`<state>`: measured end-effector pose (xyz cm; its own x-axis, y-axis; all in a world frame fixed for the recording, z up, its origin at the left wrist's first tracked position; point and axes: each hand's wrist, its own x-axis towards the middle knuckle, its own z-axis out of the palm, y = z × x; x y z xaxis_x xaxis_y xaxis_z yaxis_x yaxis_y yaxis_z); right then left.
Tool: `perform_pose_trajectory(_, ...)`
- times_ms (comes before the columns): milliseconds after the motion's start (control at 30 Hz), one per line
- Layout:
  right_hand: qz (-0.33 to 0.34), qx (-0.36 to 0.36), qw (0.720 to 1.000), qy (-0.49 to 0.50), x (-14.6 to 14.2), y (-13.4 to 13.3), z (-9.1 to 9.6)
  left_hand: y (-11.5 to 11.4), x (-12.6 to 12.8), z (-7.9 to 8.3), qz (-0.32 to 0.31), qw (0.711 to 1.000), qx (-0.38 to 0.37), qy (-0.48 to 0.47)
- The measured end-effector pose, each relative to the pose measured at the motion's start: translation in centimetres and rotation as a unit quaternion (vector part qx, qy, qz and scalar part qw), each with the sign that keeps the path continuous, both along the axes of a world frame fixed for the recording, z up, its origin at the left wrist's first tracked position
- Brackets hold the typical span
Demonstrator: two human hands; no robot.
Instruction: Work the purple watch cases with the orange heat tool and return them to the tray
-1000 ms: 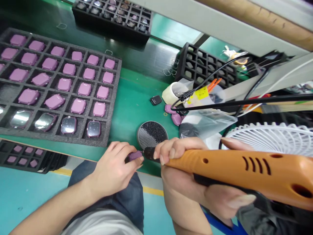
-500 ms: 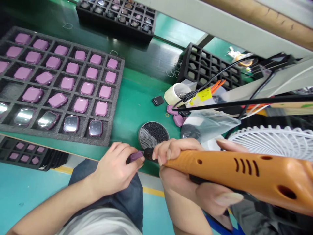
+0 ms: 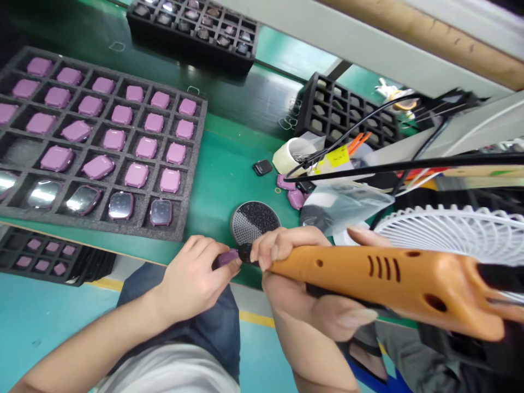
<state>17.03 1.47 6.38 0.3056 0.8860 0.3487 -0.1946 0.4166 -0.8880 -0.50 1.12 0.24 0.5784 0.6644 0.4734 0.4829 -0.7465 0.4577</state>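
Note:
My left hand (image 3: 192, 281) is closed round a small purple watch case (image 3: 226, 258) at the front edge of the green bench. My right hand (image 3: 303, 284) grips a long orange electric screwdriver (image 3: 385, 281). Its dark tip touches the purple case. Just behind the tip lies a round black dish of tiny screws (image 3: 254, 221). A grey foam tray (image 3: 186, 180) to the left holds several purple watch cases, the nearest row turned glossy face up.
A white fan grille (image 3: 450, 232) stands at the right. Black cables, a clear plastic bag (image 3: 347, 199), a tape roll (image 3: 289, 154) and loose purple cases crowd the area behind the dish. Black grid trays (image 3: 347, 109) sit further back. Another tray (image 3: 45, 256) lies below the bench.
The screwdriver body has shifted a little left and lower in view. Both hands stay at the purple case with the tip on it.

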Motion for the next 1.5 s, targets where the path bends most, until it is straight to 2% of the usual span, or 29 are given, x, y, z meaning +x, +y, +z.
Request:
perform_pose_trajectory(100,-0.041,0.064,0.997,-0.005,0.8,0.8,0.5,0.0,-0.1,0.1,0.012,1.0,-0.003,0.007)
perform_pose_trajectory(233,-0.167,0.087,0.982,0.012,1.7,2.9,0.8,0.0,-0.5,0.3,-0.013,1.0,-0.009,0.027)
perform_pose_trajectory(333,-0.203,0.092,0.975,0.012,1.7,4.1,0.3,-0.2,-0.6,0.1,-0.038,0.998,-0.012,0.039)
perform_pose_trajectory(533,-0.198,0.073,0.978,-0.006,1.4,4.3,-0.3,-0.3,-0.3,0.0,-0.004,0.999,-0.003,0.049)
perform_pose_trajectory(867,-0.198,0.082,0.977,0.0,1.3,4.6,-0.3,-0.2,-0.7,0.4,-0.039,0.998,-0.027,0.042)
perform_pose_trajectory(1000,-0.16,0.089,0.983,-0.005,1.8,3.2,0.5,-0.2,-0.5,0.0,-0.013,1.0,-0.004,0.018)
perform_pose_trajectory(1167,-0.099,0.027,0.995,0.004,1.4,0.7,1.6,-0.2,-0.3,-0.2,-0.008,1.0,-0.005,0.002)
perform_pose_trajectory(1333,-0.036,0.016,0.999,0.009,0.7,0.3,1.1,-0.1,-0.4,-0.1,-0.009,1.0,-0.006,0.006)
perform_pose_trajectory(1500,-0.026,0.011,1.0,0.009,0.4,0.5,0.6,-0.1,-0.5,-0.2,-0.009,1.0,-0.013,0.006)
